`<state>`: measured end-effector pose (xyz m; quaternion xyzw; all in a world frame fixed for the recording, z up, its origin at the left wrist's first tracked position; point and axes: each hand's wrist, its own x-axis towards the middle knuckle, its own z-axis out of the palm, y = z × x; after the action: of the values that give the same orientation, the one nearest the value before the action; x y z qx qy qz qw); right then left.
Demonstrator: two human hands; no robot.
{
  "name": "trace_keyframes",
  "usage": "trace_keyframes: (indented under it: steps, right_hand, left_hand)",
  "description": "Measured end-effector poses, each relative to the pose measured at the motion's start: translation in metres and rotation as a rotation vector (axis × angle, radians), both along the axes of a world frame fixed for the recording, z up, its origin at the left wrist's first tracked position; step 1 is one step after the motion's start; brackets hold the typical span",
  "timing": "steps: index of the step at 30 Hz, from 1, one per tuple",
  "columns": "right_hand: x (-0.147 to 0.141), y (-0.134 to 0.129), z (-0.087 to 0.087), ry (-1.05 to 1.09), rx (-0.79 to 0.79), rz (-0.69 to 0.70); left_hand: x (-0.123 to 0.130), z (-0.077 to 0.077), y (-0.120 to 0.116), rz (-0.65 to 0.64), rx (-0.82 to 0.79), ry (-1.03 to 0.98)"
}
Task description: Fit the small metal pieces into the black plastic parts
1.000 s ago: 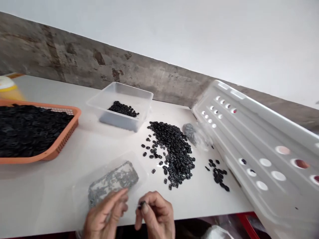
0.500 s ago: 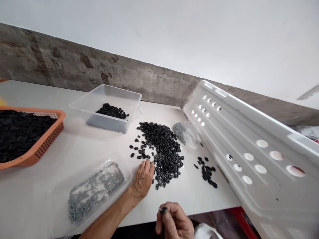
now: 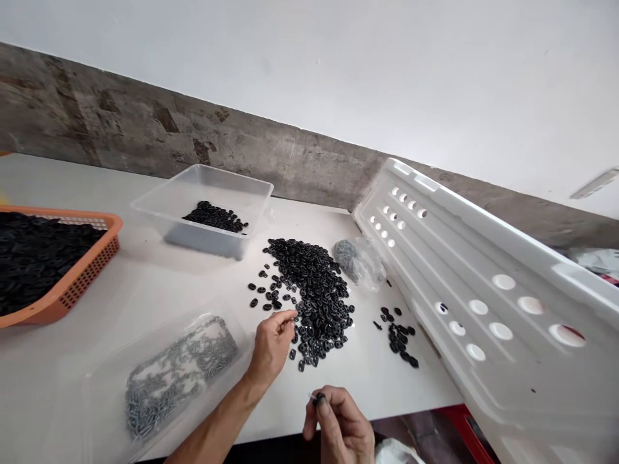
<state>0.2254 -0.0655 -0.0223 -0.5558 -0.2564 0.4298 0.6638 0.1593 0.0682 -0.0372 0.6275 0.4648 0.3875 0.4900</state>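
Note:
A heap of small black oval plastic pieces with two holes (image 3: 322, 296) lies in the middle of the white table. At its left edge is my left hand (image 3: 271, 341), its thumb and fingers drawn together in a pinch; whatever is between the fingertips is too small to make out. Near the table's front edge, my right hand (image 3: 341, 422) grips a small black piece (image 3: 319, 398) between thumb and fingers, and a thin metal screw tip sticks out of it to the left. Beside my left forearm stands a clear tray of metal screws (image 3: 181, 374).
An orange basket (image 3: 91, 274) full of black pieces stands at the left. Behind is a clear bin (image 3: 213, 241) with more pieces. A bag of screws (image 3: 360, 263) and a small cluster of pieces (image 3: 400, 338) lie before the tilted white perforated panel (image 3: 483, 270).
My left hand has turned and its fingers have drawn together at the heap's left edge. My right hand has barely moved, still gripping the small black piece.

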Motion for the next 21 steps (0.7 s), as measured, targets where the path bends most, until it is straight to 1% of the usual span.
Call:
trace_keyframes:
  steps: [3,5,7,9,10,11,15,17,19,21]
  right_hand:
    - [-0.002,0.008,0.005,-0.004,0.066,0.014]
    - [-0.003,0.013,0.005,-0.03,0.129,0.091]
    - [-0.004,0.016,0.002,-0.046,0.173,0.188]
    - [-0.008,0.018,0.0,-0.028,0.191,0.274]
    - [-0.012,0.019,0.0,-0.009,0.193,0.31]
    - [-0.016,0.02,0.0,0.014,0.195,0.341]
    - [-0.041,0.027,0.007,0.071,0.212,0.465]
    - [-0.054,0.032,0.011,0.094,0.21,0.516]
    - [-0.064,0.037,0.014,0.107,0.203,0.568]
    - [-0.071,0.042,0.014,0.098,0.189,0.607]
  left_hand:
    - [-0.014,0.019,-0.033,-0.085,-0.23,-0.29]
    - [-0.029,0.027,-0.053,-0.119,-0.333,-0.426]
    - [-0.046,0.032,-0.065,-0.122,-0.431,-0.577]
    - [-0.064,0.033,-0.07,-0.099,-0.517,-0.744]
    - [-0.073,0.032,-0.071,-0.091,-0.517,-0.783]
    - [-0.082,0.031,-0.071,-0.083,-0.483,-0.792]
    - [-0.111,0.025,-0.071,-0.016,-0.188,-0.678]
    - [-0.122,0.022,-0.071,0.033,-0.08,-0.623]
    - [-0.133,0.021,-0.073,0.057,-0.055,-0.574]
    - [-0.143,0.02,-0.075,0.111,-0.112,-0.539]
